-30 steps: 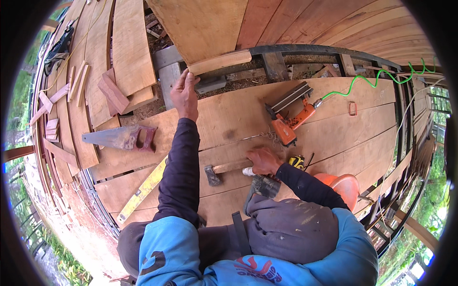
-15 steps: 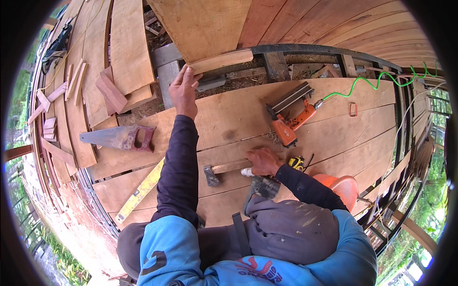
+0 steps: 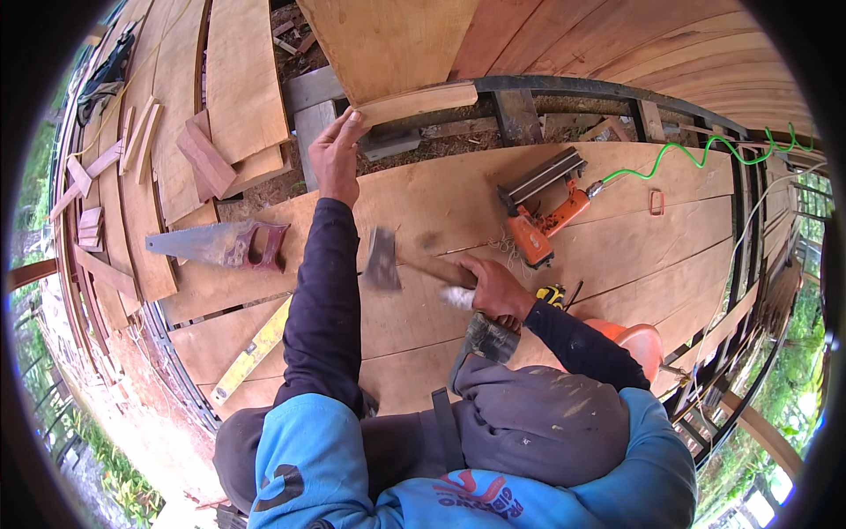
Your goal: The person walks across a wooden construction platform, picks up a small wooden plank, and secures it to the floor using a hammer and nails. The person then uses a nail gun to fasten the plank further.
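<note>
My left hand [image 3: 336,163] reaches far forward, its thumb and fingers closed at the left end of a short wooden strip [image 3: 423,103]. The strip lies along the near edge of a wide wooden board [image 3: 388,44]. My right hand [image 3: 496,289] grips a hammer by its wooden handle [image 3: 429,263]. The dark metal hammer head [image 3: 382,258] points left and is smeared by motion. Something white [image 3: 457,297] shows below my right fingers; I cannot make out what it is.
An orange nail gun [image 3: 538,225] with a green coiled hose [image 3: 670,148] lies right of centre. A handsaw [image 3: 220,245] and yellow spirit level [image 3: 256,348] lie left. A tape measure [image 3: 552,295] and orange bucket [image 3: 636,344] stand right. Open floor gaps [image 3: 388,154] show joists.
My right hand has lifted the hammer off the boards, its head rising forward and a little left. My left hand keeps its hold at the strip's end.
</note>
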The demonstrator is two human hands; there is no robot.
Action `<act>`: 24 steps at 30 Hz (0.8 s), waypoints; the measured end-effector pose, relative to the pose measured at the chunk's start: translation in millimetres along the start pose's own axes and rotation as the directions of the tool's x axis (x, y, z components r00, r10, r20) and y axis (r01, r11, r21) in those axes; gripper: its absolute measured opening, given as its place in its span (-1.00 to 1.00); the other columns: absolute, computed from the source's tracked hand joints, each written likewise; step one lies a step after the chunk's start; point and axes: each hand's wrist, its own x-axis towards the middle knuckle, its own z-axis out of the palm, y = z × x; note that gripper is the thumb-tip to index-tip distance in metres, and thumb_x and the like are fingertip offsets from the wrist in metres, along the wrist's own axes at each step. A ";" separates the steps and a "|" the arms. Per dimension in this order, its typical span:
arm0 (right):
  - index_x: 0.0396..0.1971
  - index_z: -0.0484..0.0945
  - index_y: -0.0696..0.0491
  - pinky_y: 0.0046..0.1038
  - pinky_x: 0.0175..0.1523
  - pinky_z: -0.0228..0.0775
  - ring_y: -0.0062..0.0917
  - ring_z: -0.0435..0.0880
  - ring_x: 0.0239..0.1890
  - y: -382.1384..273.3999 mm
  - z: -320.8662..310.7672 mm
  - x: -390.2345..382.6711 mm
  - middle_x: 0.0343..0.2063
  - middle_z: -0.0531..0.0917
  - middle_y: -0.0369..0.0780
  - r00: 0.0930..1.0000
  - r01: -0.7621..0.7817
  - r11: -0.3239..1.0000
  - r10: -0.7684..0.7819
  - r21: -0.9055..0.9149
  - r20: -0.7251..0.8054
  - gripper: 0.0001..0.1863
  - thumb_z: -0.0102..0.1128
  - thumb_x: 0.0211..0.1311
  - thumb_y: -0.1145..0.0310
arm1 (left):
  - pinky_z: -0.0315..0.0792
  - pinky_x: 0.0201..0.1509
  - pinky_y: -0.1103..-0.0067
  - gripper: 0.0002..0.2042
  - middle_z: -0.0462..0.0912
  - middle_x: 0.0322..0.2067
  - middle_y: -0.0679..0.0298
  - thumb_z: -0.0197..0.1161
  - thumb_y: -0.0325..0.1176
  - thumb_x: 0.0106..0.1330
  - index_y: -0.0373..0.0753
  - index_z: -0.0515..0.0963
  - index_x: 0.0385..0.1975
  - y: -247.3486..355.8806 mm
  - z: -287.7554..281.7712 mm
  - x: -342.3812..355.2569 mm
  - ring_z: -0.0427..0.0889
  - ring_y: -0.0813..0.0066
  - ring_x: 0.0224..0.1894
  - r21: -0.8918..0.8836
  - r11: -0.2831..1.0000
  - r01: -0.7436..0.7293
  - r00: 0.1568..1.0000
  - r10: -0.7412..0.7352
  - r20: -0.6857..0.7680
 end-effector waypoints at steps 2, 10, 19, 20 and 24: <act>-0.17 0.51 0.24 -0.25 -0.18 0.46 -0.20 0.67 -0.33 -11.9 1.9 19.1 -0.42 0.66 0.00 0.991 0.037 0.986 -0.015 0.165 -0.136 -0.40 0.34 0.12 -0.06 | 0.42 -0.04 0.62 -0.57 0.68 -0.13 0.22 0.35 -0.26 0.29 -0.41 0.55 0.06 1.5 3.1 -1.9 0.64 0.49 -0.13 -0.012 1.000 0.012 0.999 -0.012 -0.050; -0.17 0.53 0.25 -0.38 -0.19 0.42 -0.45 0.59 -0.36 -43.9 -37.2 82.2 -0.45 0.64 -0.11 0.969 0.094 0.946 -0.014 0.311 -0.248 -0.48 0.28 0.24 0.02 | 0.47 0.01 0.60 -0.58 0.68 -0.13 0.16 0.32 -0.33 0.31 -0.49 0.51 0.07 -1.0 3.1 0.8 0.65 0.49 -0.14 -0.001 0.997 -0.079 0.997 0.079 -0.025; -0.18 0.54 0.26 -0.40 -0.23 0.40 -0.50 0.55 -0.40 -32.1 -25.2 86.0 -0.44 0.64 -0.14 0.983 0.019 0.941 0.043 0.338 -0.176 -0.48 0.30 0.23 0.02 | 0.40 0.08 0.60 -0.58 0.64 -0.04 0.23 0.28 -0.26 0.35 -0.43 0.52 0.09 -10.0 4.4 -1.3 0.56 0.52 0.00 -0.033 0.990 -0.134 0.991 0.134 -0.014; -0.19 0.54 0.26 -0.40 -0.23 0.40 -0.51 0.54 -0.40 -29.8 -24.6 85.0 -0.45 0.63 -0.14 0.985 -0.003 0.941 0.061 0.339 -0.161 -0.48 0.30 0.23 0.02 | 0.40 0.08 0.59 -0.58 0.64 -0.04 0.23 0.28 -0.25 0.35 -0.42 0.53 0.09 -11.1 3.9 -1.4 0.56 0.52 0.00 -0.042 0.991 -0.130 0.991 0.130 -0.016; -0.19 0.54 0.26 -0.38 -0.25 0.40 -0.46 0.56 -0.43 -23.5 -19.4 73.9 -0.47 0.64 -0.12 0.987 0.008 0.940 0.048 0.341 -0.153 -0.47 0.29 0.22 0.00 | 0.41 0.05 0.58 -0.57 0.65 -0.05 0.20 0.30 -0.21 0.34 -0.40 0.54 0.07 -12.5 5.5 -3.6 0.59 0.49 -0.01 -0.035 0.991 -0.128 0.991 0.126 -0.041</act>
